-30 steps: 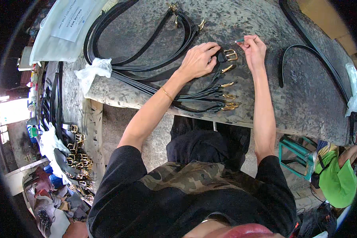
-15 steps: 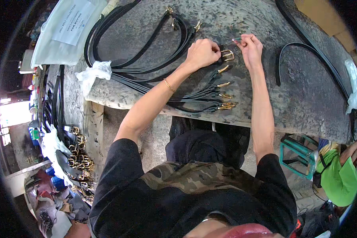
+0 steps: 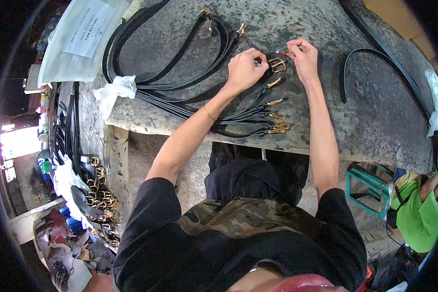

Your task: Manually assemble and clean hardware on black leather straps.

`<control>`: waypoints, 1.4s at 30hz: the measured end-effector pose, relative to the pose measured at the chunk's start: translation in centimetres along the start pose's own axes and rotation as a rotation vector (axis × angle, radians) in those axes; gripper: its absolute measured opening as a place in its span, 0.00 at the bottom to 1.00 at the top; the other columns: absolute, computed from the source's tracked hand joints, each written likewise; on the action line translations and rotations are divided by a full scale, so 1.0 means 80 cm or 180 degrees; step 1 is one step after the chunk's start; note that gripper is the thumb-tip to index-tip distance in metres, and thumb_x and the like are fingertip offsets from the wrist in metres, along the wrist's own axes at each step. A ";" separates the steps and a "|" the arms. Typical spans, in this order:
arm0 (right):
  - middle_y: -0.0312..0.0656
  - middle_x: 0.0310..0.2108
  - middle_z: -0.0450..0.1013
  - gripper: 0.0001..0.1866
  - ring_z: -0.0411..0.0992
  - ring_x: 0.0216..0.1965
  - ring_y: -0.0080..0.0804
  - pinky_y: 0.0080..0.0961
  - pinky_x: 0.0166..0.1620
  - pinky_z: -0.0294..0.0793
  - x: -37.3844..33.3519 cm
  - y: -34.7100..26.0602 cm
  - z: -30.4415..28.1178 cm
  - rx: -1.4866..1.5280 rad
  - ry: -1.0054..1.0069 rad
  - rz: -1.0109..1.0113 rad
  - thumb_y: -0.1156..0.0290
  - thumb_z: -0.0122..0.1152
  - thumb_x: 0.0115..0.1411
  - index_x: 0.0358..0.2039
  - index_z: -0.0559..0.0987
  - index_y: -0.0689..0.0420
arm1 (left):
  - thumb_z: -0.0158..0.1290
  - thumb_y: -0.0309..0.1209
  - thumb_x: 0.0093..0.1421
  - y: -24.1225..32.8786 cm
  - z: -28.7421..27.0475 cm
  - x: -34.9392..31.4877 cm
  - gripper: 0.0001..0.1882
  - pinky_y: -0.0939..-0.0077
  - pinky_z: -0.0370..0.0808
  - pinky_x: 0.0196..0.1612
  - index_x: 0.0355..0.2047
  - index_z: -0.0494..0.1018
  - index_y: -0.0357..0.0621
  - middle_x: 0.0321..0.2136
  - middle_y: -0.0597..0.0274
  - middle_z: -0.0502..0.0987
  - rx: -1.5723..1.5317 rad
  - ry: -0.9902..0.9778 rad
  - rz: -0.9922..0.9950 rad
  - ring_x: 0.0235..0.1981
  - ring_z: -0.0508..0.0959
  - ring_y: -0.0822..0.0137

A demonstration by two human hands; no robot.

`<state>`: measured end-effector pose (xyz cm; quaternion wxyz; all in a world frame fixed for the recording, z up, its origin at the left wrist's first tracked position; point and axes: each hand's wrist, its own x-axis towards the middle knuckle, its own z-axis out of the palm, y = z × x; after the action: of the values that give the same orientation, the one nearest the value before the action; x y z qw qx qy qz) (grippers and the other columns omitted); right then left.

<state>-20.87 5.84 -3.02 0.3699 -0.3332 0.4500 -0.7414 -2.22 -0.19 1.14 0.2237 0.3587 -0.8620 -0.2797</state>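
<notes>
left fingers [image 3: 261,56] holding belt [image 3: 270,72], buckle [image 3: 278,65] just beside

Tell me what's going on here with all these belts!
Someone in a black top is working on a belt at a worn table. The left hand is at the buckle end of a black belt, beside its gold-coloured buckle. The right hand pinches a small, thin greenish thing near that buckle; it's too small to make out. More black belts lie on the table, bunched with white plastic.
</notes>
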 end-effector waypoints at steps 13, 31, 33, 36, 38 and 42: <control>0.37 0.29 0.74 0.03 0.75 0.31 0.23 0.21 0.37 0.74 -0.008 -0.008 0.010 -0.0665 -0.0091 -0.0022 0.77 0.58 0.58 0.31 0.77 0.65 | 0.58 0.31 0.48 -0.011 0.006 -0.001 0.06 0.66 0.73 0.32 0.24 0.78 0.42 0.27 0.57 0.79 -0.0555 0.0506 0.0072 0.24 0.78 0.55; 0.37 0.32 0.74 0.03 0.76 0.32 0.25 0.23 0.38 0.78 0.004 -0.004 -0.019 -0.0126 0.0351 0.0024 0.78 0.58 0.61 0.33 0.78 0.64 | 0.62 0.36 0.52 -0.006 0.001 -0.003 0.12 0.69 0.75 0.41 0.32 0.82 0.41 0.34 0.57 0.80 -0.0242 0.0182 0.0309 0.35 0.80 0.58; 0.37 0.31 0.74 0.03 0.75 0.32 0.25 0.22 0.38 0.78 0.002 -0.005 -0.013 -0.0153 0.0292 -0.0031 0.78 0.58 0.61 0.33 0.78 0.64 | 0.62 0.36 0.52 -0.011 0.003 -0.002 0.12 0.68 0.75 0.41 0.32 0.82 0.41 0.34 0.57 0.80 -0.0220 0.0140 0.0170 0.36 0.80 0.57; 0.36 0.30 0.74 0.03 0.74 0.32 0.23 0.20 0.37 0.76 -0.006 -0.013 0.005 -0.0501 0.0098 -0.0127 0.78 0.58 0.60 0.32 0.78 0.64 | 0.61 0.36 0.53 -0.020 0.005 -0.002 0.11 0.68 0.75 0.41 0.31 0.82 0.41 0.35 0.57 0.80 -0.0306 0.0267 0.0302 0.36 0.80 0.56; 0.35 0.29 0.75 0.03 0.73 0.32 0.21 0.19 0.36 0.74 -0.010 -0.014 0.013 -0.0823 -0.0036 -0.0167 0.78 0.59 0.59 0.32 0.78 0.64 | 0.60 0.35 0.55 -0.018 0.006 -0.003 0.11 0.67 0.75 0.41 0.31 0.81 0.39 0.35 0.57 0.80 -0.0144 0.0275 0.0287 0.36 0.80 0.55; 0.33 0.25 0.74 0.05 0.68 0.26 0.15 0.16 0.32 0.68 -0.015 -0.012 0.023 -0.1507 -0.0335 -0.0543 0.77 0.62 0.52 0.29 0.77 0.63 | 0.58 0.35 0.57 -0.016 0.007 -0.002 0.11 0.65 0.75 0.40 0.30 0.80 0.38 0.34 0.56 0.79 -0.0165 0.0321 0.0224 0.36 0.80 0.54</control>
<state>-19.01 6.42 -1.65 0.2407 -0.4854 0.5614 -0.6255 -1.83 -0.66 -0.16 0.2858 0.3359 -0.8542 -0.2755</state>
